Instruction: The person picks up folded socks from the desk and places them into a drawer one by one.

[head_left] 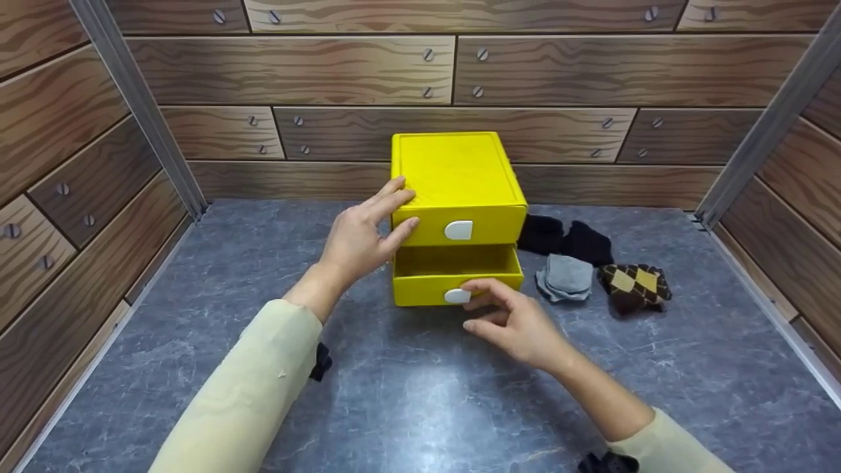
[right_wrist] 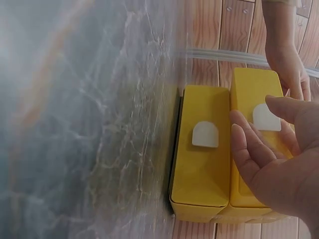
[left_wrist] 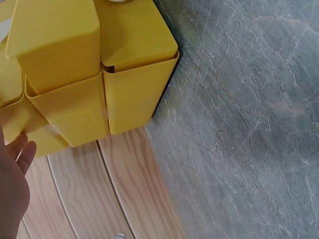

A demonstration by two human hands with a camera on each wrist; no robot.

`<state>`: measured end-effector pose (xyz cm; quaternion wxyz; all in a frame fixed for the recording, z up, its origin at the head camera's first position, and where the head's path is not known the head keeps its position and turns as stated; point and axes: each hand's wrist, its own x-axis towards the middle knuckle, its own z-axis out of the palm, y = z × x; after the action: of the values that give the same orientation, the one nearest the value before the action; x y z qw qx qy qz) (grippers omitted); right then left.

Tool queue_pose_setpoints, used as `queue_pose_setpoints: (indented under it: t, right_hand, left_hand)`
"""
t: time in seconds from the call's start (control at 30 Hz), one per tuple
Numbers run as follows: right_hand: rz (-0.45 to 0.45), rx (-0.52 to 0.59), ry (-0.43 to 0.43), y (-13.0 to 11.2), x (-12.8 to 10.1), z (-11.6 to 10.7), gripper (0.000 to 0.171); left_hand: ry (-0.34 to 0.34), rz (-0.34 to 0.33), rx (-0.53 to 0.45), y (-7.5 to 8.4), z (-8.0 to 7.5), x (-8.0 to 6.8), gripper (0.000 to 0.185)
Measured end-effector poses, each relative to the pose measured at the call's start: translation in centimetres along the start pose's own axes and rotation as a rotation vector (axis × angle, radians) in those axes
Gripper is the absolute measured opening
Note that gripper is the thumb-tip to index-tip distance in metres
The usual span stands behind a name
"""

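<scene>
A yellow box of drawers (head_left: pixel 460 171) stands mid-table, its upper drawer (head_left: pixel 427 226) pushed in and a lower drawer (head_left: pixel 420 292) partly pulled out; the visible part of its inside holds nothing. My left hand (head_left: pixel 361 240) rests on the box's left edge, fingers fairly straight on top and the thumb at the front. Beside the pulled-out drawer's white handle (head_left: pixel 456 296) is my right hand (head_left: pixel 516 325). Its index fingertip is at the handle's right edge, and the thumb sits lower, apart from it. Below, the right wrist view shows another drawer (right_wrist: pixel 199 174), flush with the box.
Right of the box lie black socks (head_left: pixel 585 243), a folded grey pair (head_left: pixel 566 276) and a folded argyle pair (head_left: pixel 636 286). Wood-patterned walls (head_left: pixel 368 72) border the grey marbled table (head_left: pixel 394 394) at the back and sides.
</scene>
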<state>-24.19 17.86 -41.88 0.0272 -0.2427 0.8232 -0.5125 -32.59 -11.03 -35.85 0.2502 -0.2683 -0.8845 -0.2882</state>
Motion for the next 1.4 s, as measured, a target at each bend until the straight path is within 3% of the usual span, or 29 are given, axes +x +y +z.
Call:
queue_pose_setpoints:
  t: [0.73, 1.4]
  right_hand:
    - [-0.015, 0.095, -0.097, -1.6, -4.5, 0.5, 0.046]
    - [-0.019, 0.124, -0.105, -1.8, -6.3, 0.9, 0.047]
  left_hand:
    - [0.008, 0.005, -0.008, 0.0, 0.2, 0.0, 0.053]
    - [0.011, 0.005, -0.018, 0.1, 0.2, 0.0, 0.052]
